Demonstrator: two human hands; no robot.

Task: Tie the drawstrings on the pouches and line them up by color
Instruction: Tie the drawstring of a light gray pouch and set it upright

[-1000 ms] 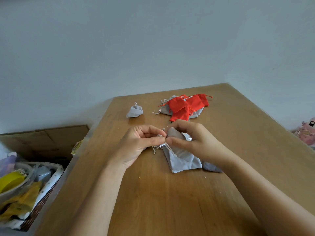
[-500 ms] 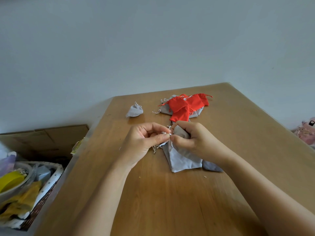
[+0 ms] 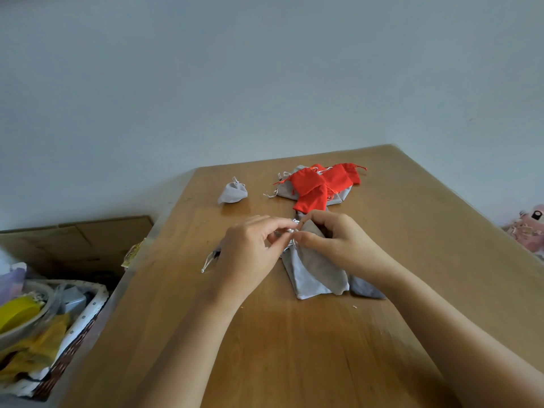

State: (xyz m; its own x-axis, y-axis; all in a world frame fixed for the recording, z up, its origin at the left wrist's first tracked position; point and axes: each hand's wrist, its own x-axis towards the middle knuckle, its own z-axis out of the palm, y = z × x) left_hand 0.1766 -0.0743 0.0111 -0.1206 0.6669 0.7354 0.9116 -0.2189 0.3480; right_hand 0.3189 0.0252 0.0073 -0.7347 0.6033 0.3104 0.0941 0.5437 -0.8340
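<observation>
The left hand (image 3: 250, 254) and right hand (image 3: 338, 245) meet at the mouth of a grey pouch (image 3: 315, 272) lying mid-worktop (image 3: 294, 348). Each pinches its white drawstring (image 3: 291, 231), fingertips almost touching, apparently to form the knot. A second grey pouch (image 3: 365, 288) lies partly under it. A cinched grey pouch (image 3: 232, 192) sits apart at the far left, probably starting a row. The red pouches (image 3: 318, 184) wait heaped further back.

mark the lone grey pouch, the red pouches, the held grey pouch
lone grey pouch (image 3: 232, 194): head view, its body.
red pouches (image 3: 306, 182): head view, left pouch's face.
held grey pouch (image 3: 315, 269): head view, lower body.
</observation>
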